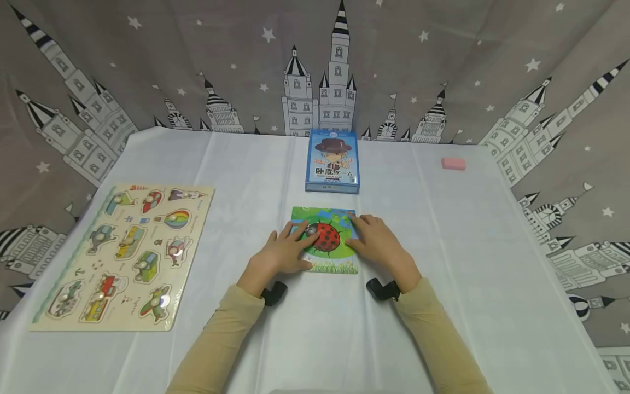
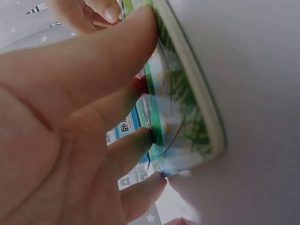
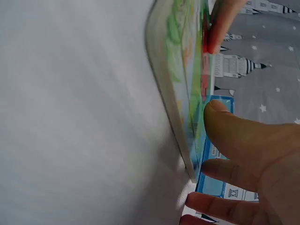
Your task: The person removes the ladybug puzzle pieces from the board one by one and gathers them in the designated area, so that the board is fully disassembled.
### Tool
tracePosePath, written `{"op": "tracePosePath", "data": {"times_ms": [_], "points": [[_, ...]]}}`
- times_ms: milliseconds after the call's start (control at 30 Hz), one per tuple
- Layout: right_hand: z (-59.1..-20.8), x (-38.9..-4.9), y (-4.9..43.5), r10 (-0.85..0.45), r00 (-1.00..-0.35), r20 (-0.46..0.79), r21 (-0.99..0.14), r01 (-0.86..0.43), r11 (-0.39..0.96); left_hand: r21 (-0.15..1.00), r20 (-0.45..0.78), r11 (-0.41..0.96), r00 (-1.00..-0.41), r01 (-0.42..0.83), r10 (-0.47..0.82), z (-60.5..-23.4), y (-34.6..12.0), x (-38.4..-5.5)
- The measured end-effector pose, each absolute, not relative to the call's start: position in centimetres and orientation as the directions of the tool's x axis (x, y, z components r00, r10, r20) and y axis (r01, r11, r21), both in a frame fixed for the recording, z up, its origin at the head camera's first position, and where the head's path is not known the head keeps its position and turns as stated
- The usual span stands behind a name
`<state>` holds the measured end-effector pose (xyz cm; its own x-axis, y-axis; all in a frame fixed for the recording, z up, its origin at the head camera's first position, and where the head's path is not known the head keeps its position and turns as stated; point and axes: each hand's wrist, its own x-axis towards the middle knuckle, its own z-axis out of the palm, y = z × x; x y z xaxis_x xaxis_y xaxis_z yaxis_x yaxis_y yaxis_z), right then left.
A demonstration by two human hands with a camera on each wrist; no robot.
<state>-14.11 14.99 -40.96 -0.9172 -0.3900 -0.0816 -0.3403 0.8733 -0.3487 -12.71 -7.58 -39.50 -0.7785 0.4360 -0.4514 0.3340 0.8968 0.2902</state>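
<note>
A small square ladybug jigsaw puzzle (image 1: 328, 239) lies flat at the middle of the table, a red spotted ladybug on a green ground. Thin cut lines cross its face in the left wrist view. My left hand (image 1: 283, 253) rests on its left side with fingers spread, their tips on the picture and the thumb at the near left edge. On the right side, my right hand (image 1: 381, 243) touches the board with its thumb on the face and the other fingers by the far right corner. In the right wrist view, the puzzle's pale edge (image 3: 164, 79) sits against the cloth.
Behind the puzzle stands a blue card game box (image 1: 333, 161). A large wooden vehicle puzzle board (image 1: 125, 257) lies at the left. A pink eraser-like block (image 1: 453, 163) sits at the back right. Grey castle-print curtain (image 1: 236, 33) borders the white tablecloth (image 1: 472, 262).
</note>
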Motion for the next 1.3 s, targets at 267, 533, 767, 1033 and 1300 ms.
{"op": "tracePosePath", "data": {"times_ms": [267, 533, 767, 1033, 1300], "points": [[-40.1, -16.3, 14.0, -0.369, -0.912, -0.178, -0.303, -0.305, 0.903, 0.293, -0.436, 0.900, -0.792, 0.323, 0.426, -39.2, -7.7, -12.8], [-40.0, -17.1, 13.4, -0.376, -0.905, -0.200, -0.354, -0.291, 0.889, 0.309, -0.424, 0.895, -0.796, 0.323, 0.433, -38.9, -8.3, -12.8], [-40.3, -17.6, 13.3, -0.333, -0.924, -0.189, -0.385, -0.242, 0.891, 0.330, -0.425, 0.890, -0.792, 0.315, 0.438, -38.8, -8.3, -12.8], [-40.4, -17.9, 13.7, -0.300, -0.930, -0.211, -0.457, -0.177, 0.871, 0.328, -0.423, 0.887, -0.789, 0.325, 0.445, -38.9, -8.0, -12.7], [-40.7, -18.0, 14.2, -0.326, -0.931, -0.167, -0.569, -0.179, 0.803, 0.326, -0.419, 0.884, -0.787, 0.335, 0.453, -39.3, -7.7, -12.6]]}}
